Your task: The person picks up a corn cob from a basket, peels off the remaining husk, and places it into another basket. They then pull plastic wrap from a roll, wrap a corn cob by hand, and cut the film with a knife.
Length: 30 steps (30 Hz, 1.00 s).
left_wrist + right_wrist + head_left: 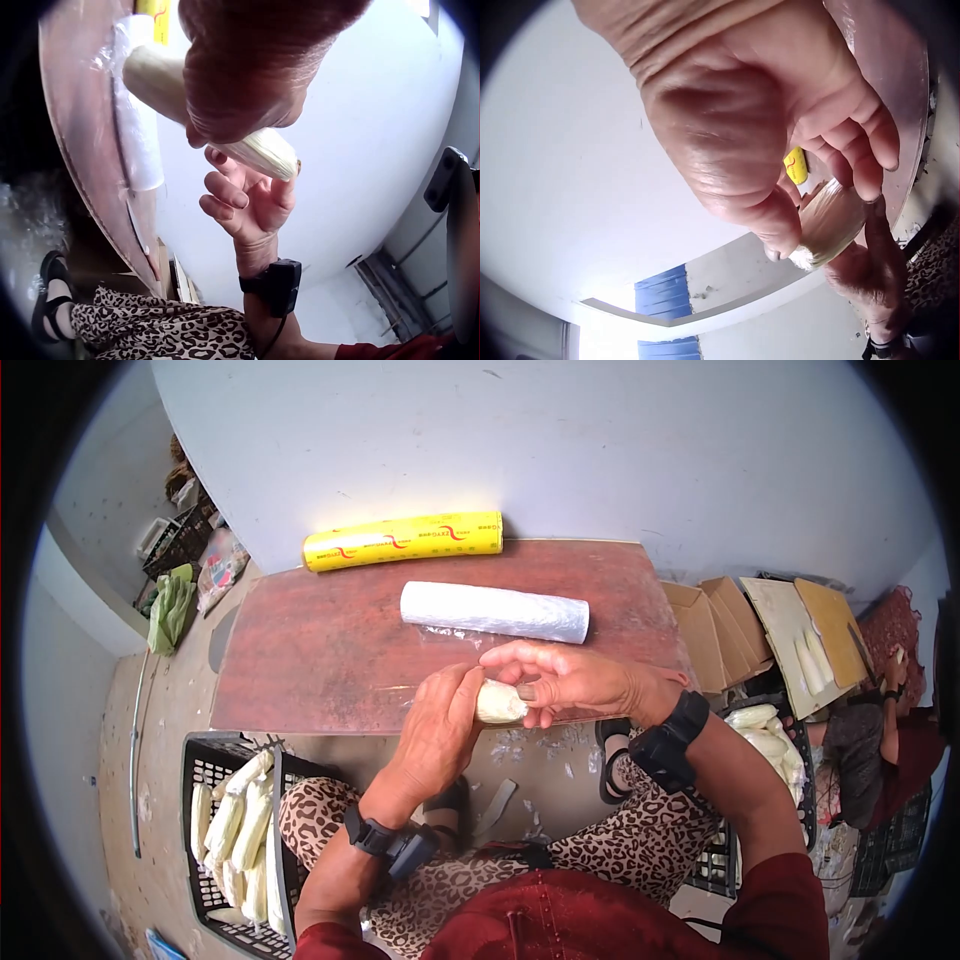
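Observation:
A pale ear of corn in its husk (498,703) is held above the front edge of the table. My left hand (437,725) wraps over its body, hiding the middle part; in the left wrist view the ear (266,154) sticks out on both sides of that hand. At the other end is my right hand (585,685), its thumb and fingers around the tip of the ear. Clear film shines on the ear (831,225) in the right wrist view. Behind the hands a white roll of cling film (495,612) lies on the reddish table (300,630).
A yellow printed roll (402,541) lies at the table's back, against the wall. Black crates with pale corn (240,825) stand left and right of my legs. Cardboard boxes (715,630) are at the right, with another person's arm (893,710) beyond. Film scraps litter the floor.

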### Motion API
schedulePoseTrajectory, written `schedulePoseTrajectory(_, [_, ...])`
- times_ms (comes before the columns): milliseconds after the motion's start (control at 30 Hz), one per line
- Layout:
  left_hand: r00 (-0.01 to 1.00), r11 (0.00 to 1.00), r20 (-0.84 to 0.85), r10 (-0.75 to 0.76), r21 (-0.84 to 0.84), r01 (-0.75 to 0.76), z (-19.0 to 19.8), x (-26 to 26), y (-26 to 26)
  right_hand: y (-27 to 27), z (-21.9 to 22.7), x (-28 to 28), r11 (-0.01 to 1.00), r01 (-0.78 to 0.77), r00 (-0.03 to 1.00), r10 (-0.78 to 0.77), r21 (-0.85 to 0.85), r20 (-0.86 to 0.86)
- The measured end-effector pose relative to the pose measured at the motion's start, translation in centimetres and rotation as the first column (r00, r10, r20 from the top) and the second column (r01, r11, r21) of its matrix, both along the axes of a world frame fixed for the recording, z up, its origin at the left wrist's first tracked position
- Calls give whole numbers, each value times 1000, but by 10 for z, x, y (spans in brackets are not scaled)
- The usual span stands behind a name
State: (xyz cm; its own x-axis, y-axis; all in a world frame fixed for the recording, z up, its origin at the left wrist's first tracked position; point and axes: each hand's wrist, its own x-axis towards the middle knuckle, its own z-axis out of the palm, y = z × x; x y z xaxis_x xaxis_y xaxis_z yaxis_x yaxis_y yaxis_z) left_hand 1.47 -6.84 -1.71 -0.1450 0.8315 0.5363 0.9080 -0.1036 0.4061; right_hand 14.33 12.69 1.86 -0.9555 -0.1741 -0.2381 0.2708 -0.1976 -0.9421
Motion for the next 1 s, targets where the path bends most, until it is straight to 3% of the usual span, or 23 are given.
schedulePoseTrajectory(167, [994,999,108,20,34,-24,-23,-1,14,-5,-5,-4,993,92,996,-91,74,-22])
schedulePoseTrajectory(333, [955,1000,297,13,-13,-9,-48,3,23,-3,-27,-10,992,122,991,-120,-36,64])
schedulePoseTrajectory(467, [959,998,283,-17,69,-3,-49,2,23,-5,-29,-12,983,151,985,-141,-100,102])
schedulePoseTrajectory(633, [954,989,298,-18,143,-26,-42,2,25,-10,-21,-14,982,182,983,-181,-48,34])
schedulePoseTrajectory(733, [930,997,365,-40,74,14,-48,1,25,-9,-28,-16,973,219,974,-214,-68,79])
schedulePoseTrajectory(833, [944,999,329,-13,53,-5,-54,-2,27,-6,-33,-18,966,238,969,-228,-102,101])
schedulePoseTrajectory(933, [967,994,234,99,-76,-83,-53,-4,24,-5,-36,-18,960,250,966,-238,-127,102])
schedulePoseTrajectory(1000, [945,986,319,79,-162,-27,-42,-4,20,-5,-37,-19,958,254,965,-243,-129,101])
